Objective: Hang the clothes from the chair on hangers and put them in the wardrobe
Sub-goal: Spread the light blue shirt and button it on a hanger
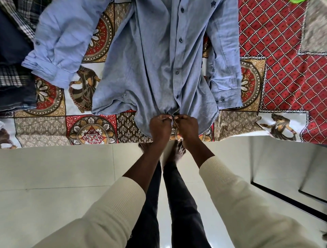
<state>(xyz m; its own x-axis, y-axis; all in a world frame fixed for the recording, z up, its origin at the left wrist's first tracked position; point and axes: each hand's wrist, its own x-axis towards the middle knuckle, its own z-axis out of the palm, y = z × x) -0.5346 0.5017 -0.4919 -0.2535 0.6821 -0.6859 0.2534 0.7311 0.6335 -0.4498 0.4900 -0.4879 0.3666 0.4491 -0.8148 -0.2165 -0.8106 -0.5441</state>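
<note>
A light blue button-up shirt [159, 58] lies spread flat on the bed, front up, with its sleeves out to both sides and its hem toward me. My left hand [160, 127] and my right hand [186, 128] sit side by side at the bottom of the button placket. Each pinches the shirt's fabric between curled fingers and thumb, and the cloth bunches up between them. No hanger shows near the shirt.
The bed carries a patterned sheet [92, 129] of red, brown and white. Dark and checked clothes [16, 58] are piled at the left edge. A green object [297, 1] peeks in at the top right. Pale floor tiles [53, 177] lie below, with my legs and bare feet.
</note>
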